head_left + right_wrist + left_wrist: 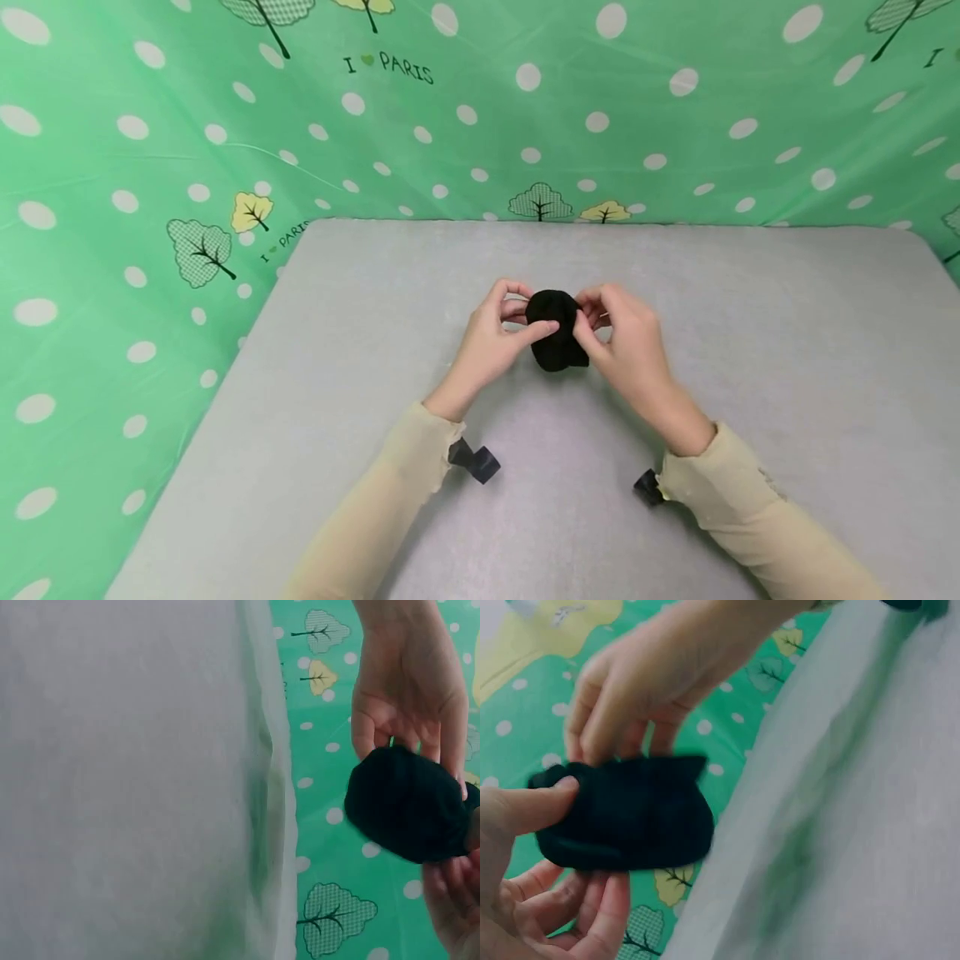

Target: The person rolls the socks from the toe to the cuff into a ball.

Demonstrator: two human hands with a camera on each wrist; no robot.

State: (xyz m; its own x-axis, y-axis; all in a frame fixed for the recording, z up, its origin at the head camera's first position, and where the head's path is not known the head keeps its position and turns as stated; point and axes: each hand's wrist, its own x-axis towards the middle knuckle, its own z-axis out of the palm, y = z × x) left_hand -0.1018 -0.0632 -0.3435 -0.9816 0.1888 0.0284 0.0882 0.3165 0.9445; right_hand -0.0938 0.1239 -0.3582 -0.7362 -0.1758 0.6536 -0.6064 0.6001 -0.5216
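A small black bundle of fabric (556, 329), like a rolled sock, is held above the middle of the grey table (375, 333). My left hand (498, 329) grips its left side, thumb laid across the front and fingers curled behind. My right hand (611, 329) pinches its right side with thumb and fingertips. In the left wrist view the black bundle (626, 821) lies under my left thumb (532, 802), with the right hand's fingers (615, 727) on its upper edge. The right wrist view shows the bundle (405, 802) held by the left hand (409, 697) from above.
The grey table is backed and flanked by a green cloth (150, 167) printed with white dots and trees. Black wrist-camera mounts (474, 460) (647, 487) sit under both cream sleeves. Nothing else lies on the table top.
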